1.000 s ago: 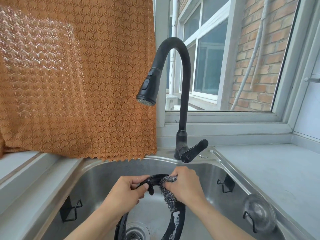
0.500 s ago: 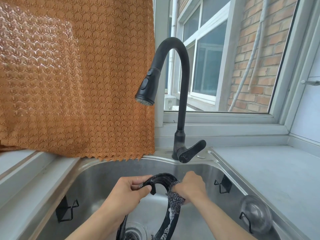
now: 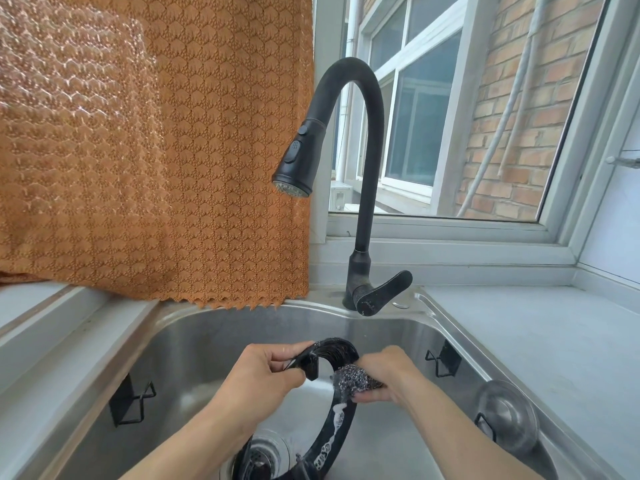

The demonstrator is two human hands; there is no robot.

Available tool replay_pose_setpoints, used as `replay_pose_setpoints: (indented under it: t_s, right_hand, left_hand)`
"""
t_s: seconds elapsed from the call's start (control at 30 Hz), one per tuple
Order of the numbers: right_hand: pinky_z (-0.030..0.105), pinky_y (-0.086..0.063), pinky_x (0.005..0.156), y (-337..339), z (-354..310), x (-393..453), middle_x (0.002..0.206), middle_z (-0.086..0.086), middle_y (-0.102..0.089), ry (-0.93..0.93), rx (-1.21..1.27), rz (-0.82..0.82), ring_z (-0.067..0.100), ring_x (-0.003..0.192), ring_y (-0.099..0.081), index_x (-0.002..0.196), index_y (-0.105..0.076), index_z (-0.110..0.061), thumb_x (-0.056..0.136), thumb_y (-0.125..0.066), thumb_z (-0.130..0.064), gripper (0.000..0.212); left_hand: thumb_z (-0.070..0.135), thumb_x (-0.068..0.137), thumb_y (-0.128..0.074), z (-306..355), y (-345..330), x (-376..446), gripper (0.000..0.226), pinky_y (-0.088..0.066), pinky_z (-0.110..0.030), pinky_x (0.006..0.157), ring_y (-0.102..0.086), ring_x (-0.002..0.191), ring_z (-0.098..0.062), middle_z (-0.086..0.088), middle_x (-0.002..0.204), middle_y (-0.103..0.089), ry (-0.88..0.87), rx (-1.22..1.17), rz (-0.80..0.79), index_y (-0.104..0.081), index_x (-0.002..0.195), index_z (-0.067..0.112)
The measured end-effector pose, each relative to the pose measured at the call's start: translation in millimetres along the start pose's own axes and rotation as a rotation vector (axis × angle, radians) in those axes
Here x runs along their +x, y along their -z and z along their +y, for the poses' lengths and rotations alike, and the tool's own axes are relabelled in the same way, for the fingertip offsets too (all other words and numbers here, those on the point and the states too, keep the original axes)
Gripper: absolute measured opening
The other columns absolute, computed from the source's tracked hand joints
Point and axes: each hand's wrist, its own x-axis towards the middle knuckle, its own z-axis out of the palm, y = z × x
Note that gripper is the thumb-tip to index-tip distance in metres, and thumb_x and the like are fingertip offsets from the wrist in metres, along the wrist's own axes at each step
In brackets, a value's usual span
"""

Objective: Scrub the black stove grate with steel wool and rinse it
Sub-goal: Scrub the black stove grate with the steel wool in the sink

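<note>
- Grate (image 3: pixel 341 420) stood on edge over sink (image 3: pixel 194 344) drain, ring running from top down toward viewer.
- Left hand (image 3: pixel 259 379) gripped upper-left rim.
- Right hand (image 3: pixel 384 377) clutched steel wool (image 3: pixel 351 379), pressed on upper-right rim; nearer the soapy stretch below.

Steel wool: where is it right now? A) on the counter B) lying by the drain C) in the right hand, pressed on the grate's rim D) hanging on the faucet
C: the right hand holds the steel wool against the rim of the grate, which the left hand steadies.
</note>
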Motion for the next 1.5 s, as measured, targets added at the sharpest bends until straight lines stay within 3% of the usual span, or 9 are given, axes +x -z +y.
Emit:
replay_pose_setpoints:
  t_s: [0.1, 0.2, 0.53, 0.7, 0.87, 1.0, 1.2, 1.37, 1.5]
  right_hand:
    - [0.043, -0.063, 0.062, 15, 1, 8, 0.095, 0.031, -0.070, 0.011, 0.051, 0.057, 0.045, 0.065, -0.073, 0.094, -0.068, 0.014, 0.077, -0.065, 0.012, 0.017]
    - [0.031, -0.057, 0.047, 19, 1, 8, 0.098, 0.032, -0.070, -0.013, 0.066, 0.024, 0.042, 0.067, -0.074, 0.101, -0.066, 0.013, 0.087, -0.058, 0.008, 0.017]
    - [0.028, -0.053, 0.039, -8, 0, 2, 0.102, 0.034, -0.068, -0.054, 0.060, -0.075, 0.042, 0.055, -0.068, 0.095, -0.063, 0.013, 0.096, -0.052, 0.006, 0.013]
    - [0.031, -0.056, 0.044, 13, -1, 8, 0.102, 0.031, -0.068, -0.010, 0.074, 0.063, 0.045, 0.065, -0.073, 0.096, -0.063, 0.013, 0.089, -0.059, 0.008, 0.009]
    - [0.039, -0.062, 0.058, 2, -5, -3, 0.100, 0.032, -0.071, -0.009, 0.100, -0.114, 0.042, 0.075, -0.075, 0.104, -0.066, 0.015, 0.084, -0.073, 0.004, 0.023]
    - [0.049, -0.063, 0.062, -20, -2, -3, 0.099, 0.037, -0.068, -0.042, 0.128, -0.172, 0.050, 0.075, -0.072, 0.104, -0.061, 0.020, 0.087, -0.063, 0.016, 0.017]
    - [0.037, -0.056, 0.041, -24, -5, -6, 0.104, 0.038, -0.061, -0.052, 0.292, -0.163, 0.052, 0.068, -0.064, 0.104, -0.054, 0.017, 0.095, -0.036, 0.021, 0.021]
    - [0.042, -0.060, 0.049, -25, -9, -11, 0.097, 0.036, -0.069, -0.026, 0.352, -0.175, 0.048, 0.075, -0.070, 0.102, -0.056, 0.021, 0.093, -0.048, 0.021, 0.012]
    - [0.043, -0.061, 0.055, -32, -13, -16, 0.099, 0.032, -0.072, 0.023, 0.354, -0.236, 0.041, 0.085, -0.073, 0.110, -0.061, 0.019, 0.092, -0.062, 0.014, 0.019]
  left_hand:
    - [-0.014, 0.093, -0.057, 5, 2, -6, 0.042, -0.028, -0.006, 0.041, -0.039, 0.034, 0.003, 0.017, 0.047, -0.058, 0.007, -0.024, -0.013, -0.077, 0.109, 0.020]
    - [-0.015, 0.092, -0.056, 10, 1, -7, 0.043, -0.030, -0.005, 0.042, -0.044, 0.035, 0.005, 0.016, 0.051, -0.063, 0.020, -0.024, -0.020, -0.077, 0.111, 0.017]
    - [-0.012, 0.090, -0.060, 6, -1, -5, 0.043, -0.027, -0.009, 0.041, -0.033, 0.036, -0.002, 0.011, 0.052, -0.057, 0.031, -0.042, -0.003, -0.079, 0.109, 0.022]
    - [-0.017, 0.091, -0.056, 10, 1, -6, 0.043, -0.030, -0.004, 0.039, -0.043, 0.032, 0.003, 0.012, 0.054, -0.066, 0.033, -0.085, 0.023, -0.077, 0.107, 0.016]
    - [-0.018, 0.091, -0.055, 11, 3, -7, 0.042, -0.032, -0.001, 0.042, -0.047, 0.033, 0.004, 0.011, 0.054, -0.066, 0.030, -0.117, 0.014, -0.077, 0.109, 0.014]
    - [-0.018, 0.091, -0.054, 9, 1, -5, 0.043, -0.032, -0.001, 0.043, -0.047, 0.033, 0.004, 0.007, 0.059, -0.069, 0.025, -0.128, 0.004, -0.078, 0.108, 0.014]
    - [-0.021, 0.088, -0.049, 4, -1, -1, 0.052, -0.032, -0.003, 0.043, -0.044, 0.035, 0.003, 0.002, 0.067, -0.069, 0.014, -0.100, -0.008, -0.080, 0.107, 0.015]
    - [-0.020, 0.086, -0.048, -2, 3, 4, 0.058, -0.029, -0.013, 0.046, -0.033, 0.040, -0.004, 0.004, 0.068, -0.068, 0.019, -0.102, -0.025, -0.083, 0.097, 0.025]
    - [-0.018, 0.082, -0.049, -14, 10, 16, 0.065, -0.018, -0.032, 0.058, -0.015, 0.073, -0.028, -0.003, 0.072, -0.060, 0.052, -0.107, 0.013, -0.084, 0.091, 0.037]
